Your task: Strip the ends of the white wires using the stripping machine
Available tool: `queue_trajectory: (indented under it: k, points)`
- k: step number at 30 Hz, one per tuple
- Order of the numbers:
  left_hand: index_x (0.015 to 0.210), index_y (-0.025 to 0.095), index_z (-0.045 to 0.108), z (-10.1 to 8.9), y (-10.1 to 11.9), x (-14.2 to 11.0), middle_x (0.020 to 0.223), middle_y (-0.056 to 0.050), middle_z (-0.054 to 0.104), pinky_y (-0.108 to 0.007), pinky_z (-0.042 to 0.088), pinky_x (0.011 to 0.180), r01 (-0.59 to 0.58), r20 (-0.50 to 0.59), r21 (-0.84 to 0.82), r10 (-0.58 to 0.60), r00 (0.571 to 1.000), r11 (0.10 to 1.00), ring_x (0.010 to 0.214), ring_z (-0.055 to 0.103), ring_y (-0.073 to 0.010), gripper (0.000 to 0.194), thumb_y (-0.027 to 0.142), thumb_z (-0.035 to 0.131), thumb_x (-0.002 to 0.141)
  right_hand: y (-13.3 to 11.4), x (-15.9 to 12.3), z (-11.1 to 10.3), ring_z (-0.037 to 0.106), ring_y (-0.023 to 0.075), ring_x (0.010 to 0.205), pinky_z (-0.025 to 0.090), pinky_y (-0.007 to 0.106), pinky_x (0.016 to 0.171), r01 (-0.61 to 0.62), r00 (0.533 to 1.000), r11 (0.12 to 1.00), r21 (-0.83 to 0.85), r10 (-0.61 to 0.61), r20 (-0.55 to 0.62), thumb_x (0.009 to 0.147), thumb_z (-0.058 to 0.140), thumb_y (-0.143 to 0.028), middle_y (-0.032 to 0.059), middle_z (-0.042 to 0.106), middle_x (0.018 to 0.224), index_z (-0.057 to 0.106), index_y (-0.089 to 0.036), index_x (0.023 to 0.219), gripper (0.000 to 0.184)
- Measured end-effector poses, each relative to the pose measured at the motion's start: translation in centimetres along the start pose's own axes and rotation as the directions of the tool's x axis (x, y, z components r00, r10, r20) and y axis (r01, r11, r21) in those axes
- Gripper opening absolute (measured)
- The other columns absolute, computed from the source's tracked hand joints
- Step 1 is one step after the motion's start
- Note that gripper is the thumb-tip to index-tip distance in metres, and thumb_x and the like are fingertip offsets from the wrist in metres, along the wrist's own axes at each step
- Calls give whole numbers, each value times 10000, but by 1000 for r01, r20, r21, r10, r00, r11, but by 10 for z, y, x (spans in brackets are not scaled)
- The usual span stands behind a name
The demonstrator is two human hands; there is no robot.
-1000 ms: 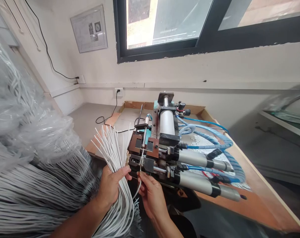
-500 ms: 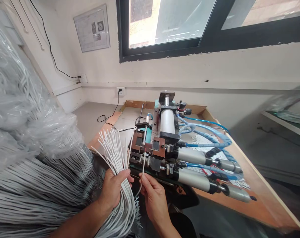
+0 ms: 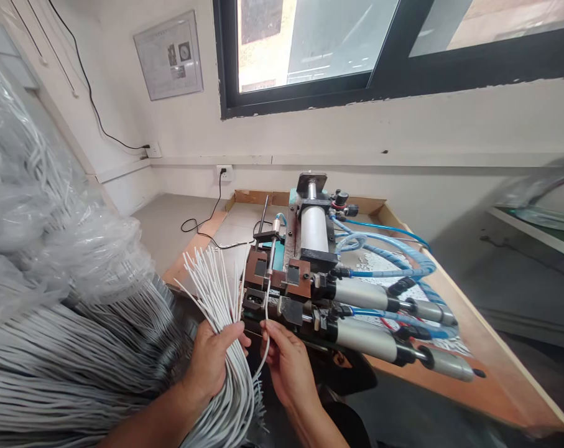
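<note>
My left hand (image 3: 211, 358) is closed round a thick bundle of white cables (image 3: 216, 298), their loose ends fanning upward and their lengths hanging below the wrist. Between the thumb and fingers of my right hand (image 3: 288, 361) a single white cable (image 3: 267, 305) is pinched. Its upper end reaches into the gap between the brown jaws of a pneumatic cable-stripping machine (image 3: 275, 280), touching or close to the metal rod there. Lower down, this cable curves back toward the bundle. Both hands are just in front of the machine's near edge.
Two silver air cylinders (image 3: 365, 336) stick out to the right, with blue hoses (image 3: 403, 252) behind them. White scraps (image 3: 379, 267) lie on the wood-edged bench (image 3: 510, 386). More grey-white cables (image 3: 76, 361), partly under clear plastic (image 3: 76, 230), fill the left side.
The single cable's end has moved up and slightly left, farther into the jaws; the red tip seen before no longer shows. My left hand keeps the bundle almost still. The view has shifted slightly.
</note>
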State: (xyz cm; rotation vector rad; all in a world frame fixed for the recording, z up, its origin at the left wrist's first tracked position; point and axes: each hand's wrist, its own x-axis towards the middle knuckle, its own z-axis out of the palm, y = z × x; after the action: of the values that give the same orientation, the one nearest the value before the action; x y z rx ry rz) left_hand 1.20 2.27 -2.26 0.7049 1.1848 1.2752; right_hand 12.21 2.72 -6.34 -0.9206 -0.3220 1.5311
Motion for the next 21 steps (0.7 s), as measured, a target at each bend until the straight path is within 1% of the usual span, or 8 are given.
queue_trajectory:
  k: [3, 5, 7, 10, 13, 15, 18, 21]
  points:
    - [663, 126, 587, 0, -1, 1, 455, 4, 599, -246, 443, 462, 3, -2, -5, -3, 1000, 1000, 430, 525, -120, 144, 238, 666, 621, 2, 1, -1, 363, 49, 438, 269, 168, 419, -4, 1000, 1000, -30, 4, 2, 565, 738, -331, -28, 511, 542, 672, -146, 674, 225]
    - [660, 120, 602, 0, -1, 1, 451, 3, 595, -240, 435, 457, 1, 0, -12, -1, 1000, 1000, 425, 521, -117, 145, 242, 669, 617, 3, -1, -3, 362, 62, 450, 280, 182, 433, 31, 999, 996, -81, -30, 19, 582, 724, -352, -25, 512, 559, 673, -157, 692, 230]
    - [675, 112, 628, -1, 0, 1, 464, -1, 599, -227, 422, 453, -5, 4, -24, 5, 1000, 1000, 435, 523, -113, 154, 243, 675, 610, 5, -5, -7, 354, 74, 465, 285, 197, 450, 96, 995, 981, -171, -87, 57, 614, 698, -371, -21, 505, 569, 672, -161, 708, 231]
    - [713, 110, 663, -2, 3, 3, 569, -22, 637, -204, 398, 445, -25, 21, -41, 26, 999, 999, 512, 554, -123, 182, 212, 703, 566, 6, -17, -16, 345, 93, 490, 281, 216, 468, 182, 978, 917, -355, -131, 163, 664, 653, -386, -15, 487, 566, 672, -160, 715, 232]
    - [689, 119, 675, -3, 4, 5, 648, -35, 658, -203, 385, 444, -84, 48, -25, 85, 995, 996, 547, 559, -132, 173, 181, 715, 532, 7, -29, -24, 341, 112, 509, 285, 230, 478, 232, 957, 836, -497, -105, 269, 693, 620, -388, -10, 468, 557, 672, -169, 707, 226]
    - [659, 120, 672, -4, 3, 6, 611, -29, 649, -212, 382, 441, -119, 49, 2, 119, 992, 993, 500, 533, -122, 154, 183, 716, 526, 7, -35, -27, 339, 119, 516, 295, 235, 487, 245, 946, 799, -549, -73, 316, 710, 599, -389, -11, 452, 551, 673, -176, 703, 226]
    - [622, 124, 663, -6, 1, 7, 535, -8, 619, -218, 379, 432, -180, 17, 63, 179, 984, 982, 448, 497, -110, 123, 175, 711, 522, 7, -40, -28, 345, 125, 527, 311, 238, 505, 255, 932, 763, -594, -31, 360, 730, 572, -396, -11, 440, 552, 665, -182, 697, 236]
    - [593, 134, 648, -8, -2, 6, 520, 11, 603, -219, 385, 440, -251, -28, 113, 256, 966, 961, 448, 489, -105, 86, 141, 696, 522, 4, -44, -27, 367, 135, 547, 324, 239, 517, 284, 917, 727, -625, -17, 398, 740, 558, -398, -4, 446, 571, 635, -182, 650, 246]
